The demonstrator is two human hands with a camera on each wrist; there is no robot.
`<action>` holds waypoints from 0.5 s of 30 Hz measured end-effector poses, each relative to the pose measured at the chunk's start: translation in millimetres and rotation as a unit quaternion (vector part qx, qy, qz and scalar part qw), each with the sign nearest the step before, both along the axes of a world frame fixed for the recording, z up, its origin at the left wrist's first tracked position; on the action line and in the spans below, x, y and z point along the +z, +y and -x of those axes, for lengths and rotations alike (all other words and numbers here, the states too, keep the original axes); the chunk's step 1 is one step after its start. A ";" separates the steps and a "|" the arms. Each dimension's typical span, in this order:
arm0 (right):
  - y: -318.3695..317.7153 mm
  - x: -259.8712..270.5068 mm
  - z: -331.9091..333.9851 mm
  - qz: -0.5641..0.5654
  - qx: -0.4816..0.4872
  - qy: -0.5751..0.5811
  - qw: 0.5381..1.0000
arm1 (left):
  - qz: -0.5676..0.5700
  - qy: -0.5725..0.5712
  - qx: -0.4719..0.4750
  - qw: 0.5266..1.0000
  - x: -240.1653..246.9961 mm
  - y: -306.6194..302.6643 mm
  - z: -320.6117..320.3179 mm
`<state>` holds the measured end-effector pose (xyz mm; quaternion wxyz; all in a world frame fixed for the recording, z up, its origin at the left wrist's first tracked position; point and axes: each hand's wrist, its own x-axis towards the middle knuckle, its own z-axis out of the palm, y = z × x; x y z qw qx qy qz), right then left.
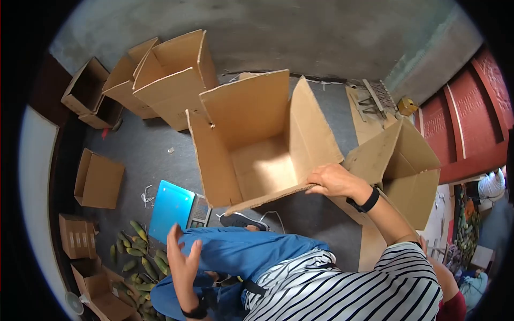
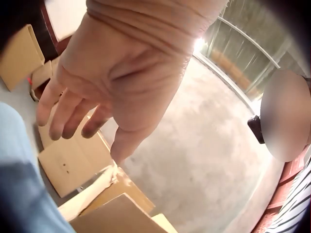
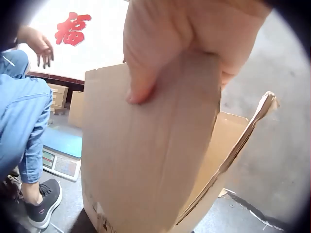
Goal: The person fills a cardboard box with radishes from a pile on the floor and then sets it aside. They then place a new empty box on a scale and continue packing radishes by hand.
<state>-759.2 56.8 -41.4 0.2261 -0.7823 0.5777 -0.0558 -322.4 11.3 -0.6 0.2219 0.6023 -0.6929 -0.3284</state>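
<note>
Striped shirt foremost, a right hand grips 1 upright flap of a cardboard box; the loose-fingered left hand, seemingly empty, could steady it from opposite.

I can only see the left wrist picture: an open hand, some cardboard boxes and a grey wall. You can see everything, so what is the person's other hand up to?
Observer: The right hand grips the edge of a big, open cardboard box.
Visitor: Oh, I can't see that at all! Does anything stand beside that box?
Observer: Yes, in the head view a scale with a blue top stands to the left of it.
Visitor: A scale! Is there something about that might get weighed?
Observer: Perhaps: a heap of long green vegetables lies close by it.
</note>
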 end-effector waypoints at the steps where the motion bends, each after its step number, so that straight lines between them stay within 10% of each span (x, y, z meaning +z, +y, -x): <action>1: 4.6 14.0 -0.4 -0.002 -0.007 0.004 1.000 | 0.014 0.021 0.005 1.000 -7.6 -9.2 19.2; 5: 7.9 69.9 31.9 0.254 -0.286 -0.277 0.881 | 0.044 0.021 -0.022 0.999 -56.6 -43.0 71.0; 10: 34.6 158.6 85.5 0.630 -0.378 -0.266 0.624 | 0.014 0.067 -0.042 0.997 -59.9 -66.3 99.1; 13: 38.2 163.3 109.2 0.564 -0.436 -0.316 0.626 | 0.048 0.033 -0.053 0.997 -75.0 -73.9 95.4; 15: 25.1 153.8 86.9 0.422 -0.449 -0.217 0.757 | 0.041 0.026 -0.043 0.998 -80.5 -73.9 94.3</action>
